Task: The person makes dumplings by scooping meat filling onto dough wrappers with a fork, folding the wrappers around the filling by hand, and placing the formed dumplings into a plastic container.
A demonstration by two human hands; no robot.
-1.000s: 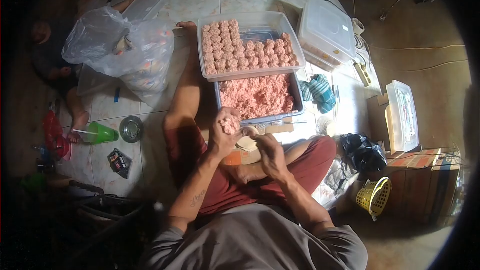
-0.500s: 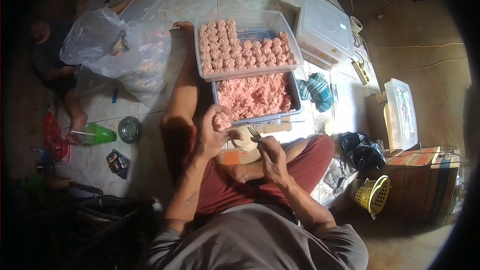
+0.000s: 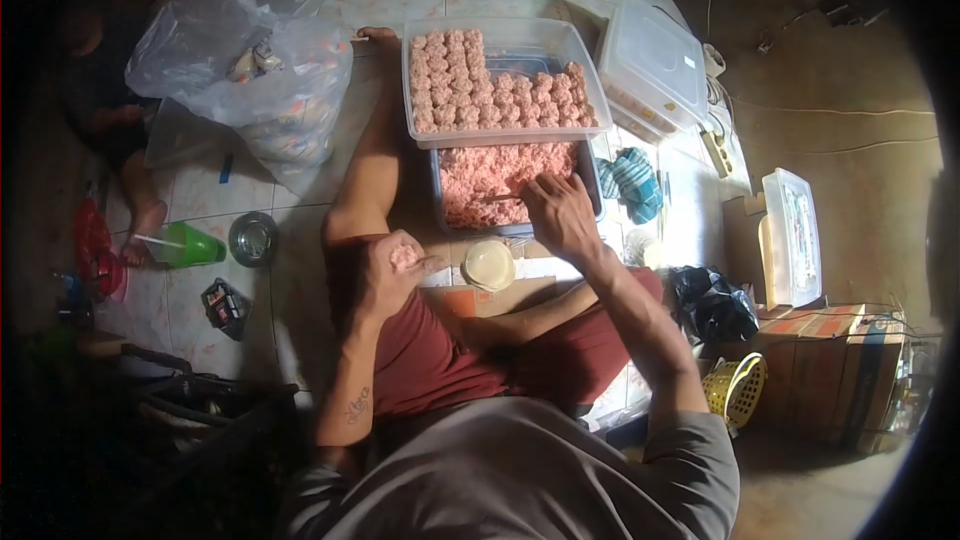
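My left hand is closed around a lump of pink minced meat, above my left thigh. My right hand grips a fork, its tines down in the loose minced meat. That meat fills a blue-grey tub in front of me. Resting over the tub's far part is a clear plastic container with rows of shaped meat pieces; its back right area shows bare bottom. A stack of pale round wrappers lies between my hands, near the tub's front edge.
A teal checked cloth lies right of the tub, below a lidded clear box. At left are a large plastic bag, a glass ashtray-like dish, a green cup and another seated person. A yellow basket stands right.
My right hand has moved forward with the fork, from above my lap into the minced meat. My left hand has drawn back and left, still holding its lump.
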